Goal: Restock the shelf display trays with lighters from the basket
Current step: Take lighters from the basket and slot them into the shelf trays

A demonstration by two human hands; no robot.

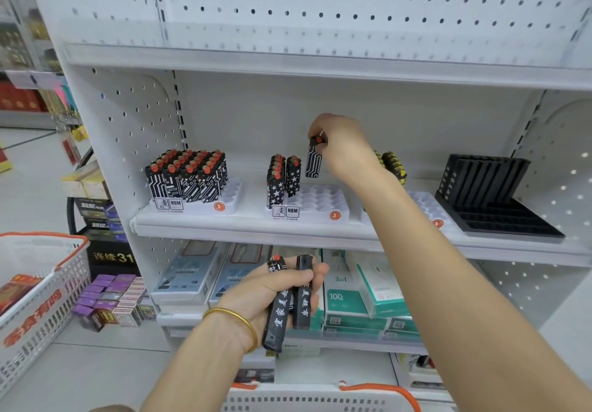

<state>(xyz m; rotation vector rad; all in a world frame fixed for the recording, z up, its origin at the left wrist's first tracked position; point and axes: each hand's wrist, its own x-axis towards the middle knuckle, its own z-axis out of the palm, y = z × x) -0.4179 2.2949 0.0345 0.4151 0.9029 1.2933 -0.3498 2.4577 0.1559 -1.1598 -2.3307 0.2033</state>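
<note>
Head view: right hand [339, 142] pinches one lighter [313, 161] by its top — above the middle tray [323, 209]. Left hand [275, 290] grips several black lighters [290, 299].

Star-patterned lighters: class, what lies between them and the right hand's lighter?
Nothing: head view shows a bare gap from star-patterned lighters to held lighter, above the tray's empty slots.
</note>
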